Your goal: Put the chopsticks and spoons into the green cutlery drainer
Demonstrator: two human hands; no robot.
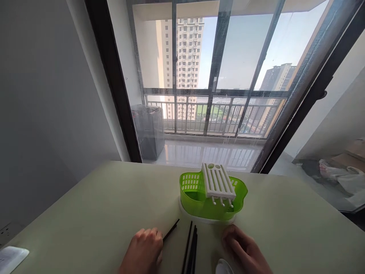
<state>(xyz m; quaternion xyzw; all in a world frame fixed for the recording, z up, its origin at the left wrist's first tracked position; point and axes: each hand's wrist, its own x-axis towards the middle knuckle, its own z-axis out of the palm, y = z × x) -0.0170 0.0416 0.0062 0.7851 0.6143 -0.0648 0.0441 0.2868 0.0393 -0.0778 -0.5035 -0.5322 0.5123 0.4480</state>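
My left hand [145,249] is closed around dark chopsticks [171,229], whose ends stick out to its right. Between my hands lie several more black chopsticks [191,249], running away from me on the table. My right hand [242,246] rests with curled fingers just in front of the green basket, and nothing shows in it. That basket [196,203] is a plastic cutlery holder on a white base. A white slotted rack [218,182] with small hooks sits across its top. Close to my right hand is a white, rounded object [223,267], cut off by the lower edge.
The pale table [114,205] reaches to a glass sliding door. At its left edge lies a white object [13,258]. Beyond the glass, a dark box-shaped appliance [149,131] stands on the balcony. Bags and boxes [346,175] lie on the floor at right.
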